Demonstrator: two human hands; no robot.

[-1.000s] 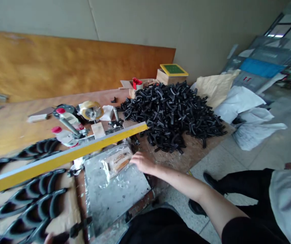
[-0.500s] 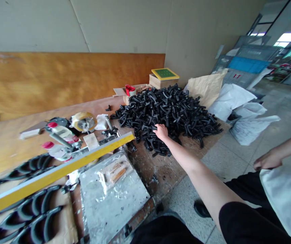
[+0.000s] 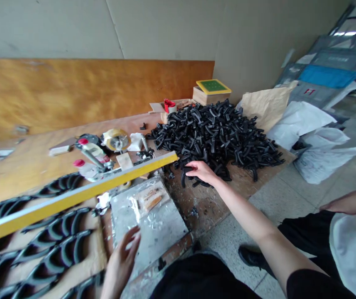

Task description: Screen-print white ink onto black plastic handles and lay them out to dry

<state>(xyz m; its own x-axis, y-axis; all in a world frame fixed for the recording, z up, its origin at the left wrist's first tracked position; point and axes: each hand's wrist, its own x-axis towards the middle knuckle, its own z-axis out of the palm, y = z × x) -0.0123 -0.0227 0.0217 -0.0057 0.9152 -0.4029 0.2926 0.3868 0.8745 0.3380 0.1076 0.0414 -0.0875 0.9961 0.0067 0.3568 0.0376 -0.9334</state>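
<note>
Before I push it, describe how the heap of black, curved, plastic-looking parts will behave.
The black heap will probably shift unevenly, its pieces lying jumbled. Loose ones may slide down its sloping sides. Single pieces look stiff, judging by their crisp curves.

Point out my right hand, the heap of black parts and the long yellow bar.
Right hand (image 3: pixel 203 171): head view, back of the hand.
Heap of black parts (image 3: pixel 212 133): head view, its middle.
Long yellow bar (image 3: pixel 103 189): head view, its yellow side.

1. Black plastic-looking parts (image 3: pixel 212 131) show me a soft sheen.
2. On my feed, the wood panel (image 3: pixel 91 89) gleams smooth.
3. Brown paper sack (image 3: pixel 267 107), creased and matt.
4. Shiny, wrinkled clear film (image 3: pixel 156 224).
</note>
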